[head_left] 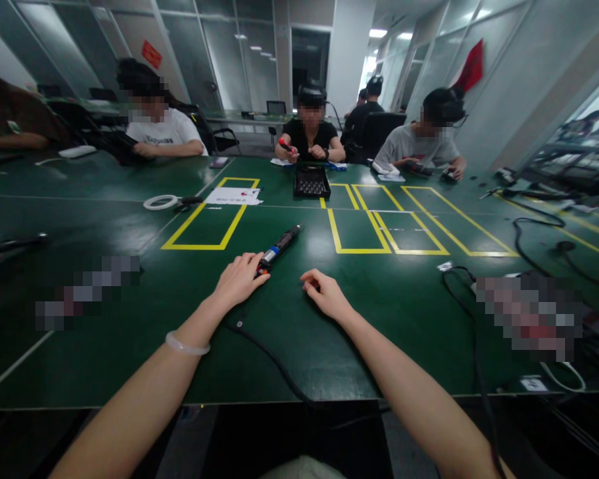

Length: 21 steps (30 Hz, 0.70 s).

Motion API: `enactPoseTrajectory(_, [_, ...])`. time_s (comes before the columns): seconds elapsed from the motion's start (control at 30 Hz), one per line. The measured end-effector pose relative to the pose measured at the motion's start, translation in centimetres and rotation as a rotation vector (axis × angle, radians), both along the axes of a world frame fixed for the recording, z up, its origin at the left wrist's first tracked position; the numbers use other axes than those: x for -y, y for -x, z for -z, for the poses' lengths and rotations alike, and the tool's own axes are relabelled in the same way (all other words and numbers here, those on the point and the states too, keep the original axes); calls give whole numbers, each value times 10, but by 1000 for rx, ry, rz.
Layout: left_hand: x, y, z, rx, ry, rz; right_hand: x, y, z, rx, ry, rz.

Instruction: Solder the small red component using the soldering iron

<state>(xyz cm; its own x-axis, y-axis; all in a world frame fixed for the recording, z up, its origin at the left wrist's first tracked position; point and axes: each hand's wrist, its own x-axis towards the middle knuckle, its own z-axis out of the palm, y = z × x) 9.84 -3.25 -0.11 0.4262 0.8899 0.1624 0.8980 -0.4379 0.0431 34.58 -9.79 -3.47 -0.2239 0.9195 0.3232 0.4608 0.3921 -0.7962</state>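
Note:
An electric screwdriver [278, 249], dark with a blue band, lies on the green table with its tip pointing away to the right. My left hand [239, 276] rests over its rear end, fingers on top and thumb on the near side, so that end is partly hidden. A pale bracelet circles the left wrist. To the right, apart from the tool, my right hand [324, 293] lies on the table, its fingers curled in loosely with nothing visible in them. A black cable [274, 359] runs from near my left hand towards the table's front edge.
Yellow tape outlines [364, 252] mark the table [259, 372] beyond my hands. A black tray [312, 183] of small parts stands before a person opposite, who holds a red tool. White papers [233, 195] and a coiled white cable [160, 201] lie left; dark cables [472, 319] run right.

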Motion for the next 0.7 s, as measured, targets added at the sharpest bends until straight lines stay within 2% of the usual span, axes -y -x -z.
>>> enactPoseTrajectory(0.27, [-40, 85, 2, -58, -2, -219, 1, 0, -4, 18, -1, 27])
enactPoseTrajectory(0.4, [-49, 114, 4, -31, -13, -283, 0, 1, -4, 33, -14, 32])
enactPoseTrajectory(0.53, [-47, 122, 4, 18, -51, -340, -1, 1, 0, 37, -19, 26])
enactPoseTrajectory(0.7, [-35, 111, -2, 75, -95, -398, -2, 1, 3, 41, -23, 23])
